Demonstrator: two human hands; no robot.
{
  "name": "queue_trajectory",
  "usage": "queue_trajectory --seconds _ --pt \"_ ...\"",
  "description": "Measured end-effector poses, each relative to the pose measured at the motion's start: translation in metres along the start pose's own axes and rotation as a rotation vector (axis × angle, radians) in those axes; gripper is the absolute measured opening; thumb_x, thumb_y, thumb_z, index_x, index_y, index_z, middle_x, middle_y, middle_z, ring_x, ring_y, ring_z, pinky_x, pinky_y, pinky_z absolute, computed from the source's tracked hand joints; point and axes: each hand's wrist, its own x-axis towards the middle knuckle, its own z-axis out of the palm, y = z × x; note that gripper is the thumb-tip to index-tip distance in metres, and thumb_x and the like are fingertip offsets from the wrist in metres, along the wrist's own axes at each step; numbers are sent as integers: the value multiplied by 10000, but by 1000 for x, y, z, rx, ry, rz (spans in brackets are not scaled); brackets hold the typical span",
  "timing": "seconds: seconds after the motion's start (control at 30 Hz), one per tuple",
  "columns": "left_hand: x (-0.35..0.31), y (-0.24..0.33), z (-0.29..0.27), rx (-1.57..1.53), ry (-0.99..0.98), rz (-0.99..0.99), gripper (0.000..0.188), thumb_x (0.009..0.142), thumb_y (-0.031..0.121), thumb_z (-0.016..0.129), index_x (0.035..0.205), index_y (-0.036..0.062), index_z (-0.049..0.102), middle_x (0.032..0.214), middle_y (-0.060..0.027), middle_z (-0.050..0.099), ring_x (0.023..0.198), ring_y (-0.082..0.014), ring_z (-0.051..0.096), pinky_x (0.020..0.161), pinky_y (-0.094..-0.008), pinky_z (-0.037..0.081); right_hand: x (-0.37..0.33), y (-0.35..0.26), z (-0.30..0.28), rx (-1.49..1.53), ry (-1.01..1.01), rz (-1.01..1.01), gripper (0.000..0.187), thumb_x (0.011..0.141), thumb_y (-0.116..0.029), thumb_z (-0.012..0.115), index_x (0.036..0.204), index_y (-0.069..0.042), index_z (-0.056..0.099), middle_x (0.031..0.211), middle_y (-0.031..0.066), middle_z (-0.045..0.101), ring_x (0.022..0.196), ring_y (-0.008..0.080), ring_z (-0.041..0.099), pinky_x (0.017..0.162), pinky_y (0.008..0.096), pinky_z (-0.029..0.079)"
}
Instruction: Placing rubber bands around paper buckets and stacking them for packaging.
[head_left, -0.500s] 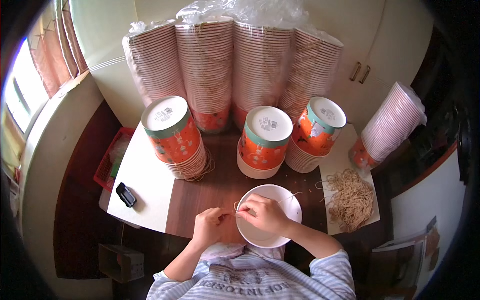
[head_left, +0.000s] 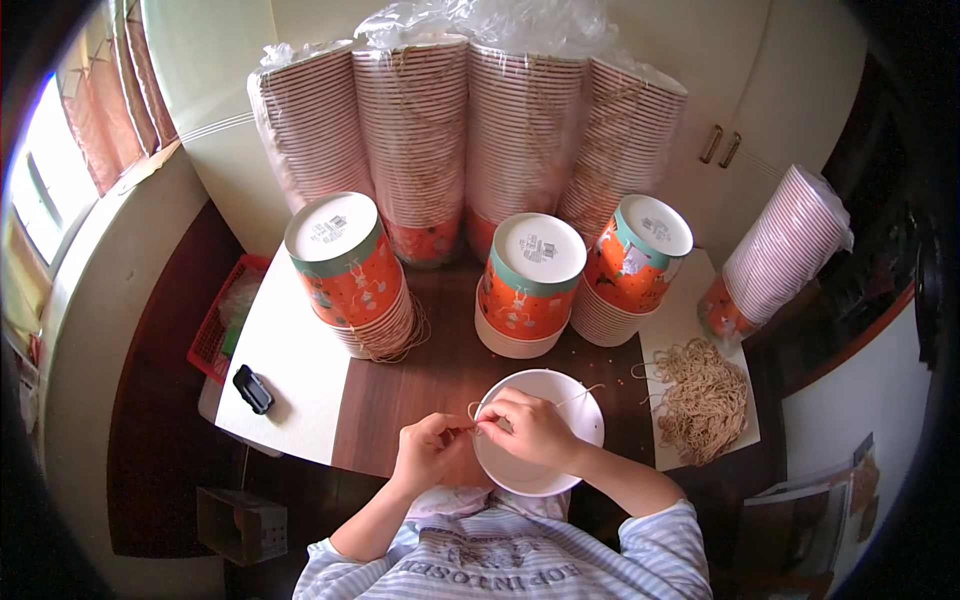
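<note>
While the left hand [head_left: 425,458] and right hand [head_left: 532,428] pinch the string [head_left: 587,391] by the left rim of the bowl [head_left: 588,440], its loose end points rightward, nearer the right hand.

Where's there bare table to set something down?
Two free patches: the white end between the black tray and left cup stack, and the brown strip between that stack and the left hand. It's crowded at the right end, under the string pile; around the bowl, below the right hand; and behind, with wrapped stacks.
</note>
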Motion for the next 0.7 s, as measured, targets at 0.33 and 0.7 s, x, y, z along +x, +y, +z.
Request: queue_trajectory --seconds 0.33,0.7 --pt "0 -8 7 -160 5 -51 88 741 21 651 825 25 623 643 16 571 534 -1 433 471 -161 359 0 1 0 4 -1 5 73 727 -105 627 768 -55 593 774 57 571 633 202 579 552 311 459" --pt "-1 -3 2 -8 68 38 125 706 -31 640 815 28 624 727 -50 587 586 -91 539 520 -201 432 1 -2 -1 7 -2 2 69 724 -92 638 774 -57 605 770 40 566 566 156 546 515 281 436"
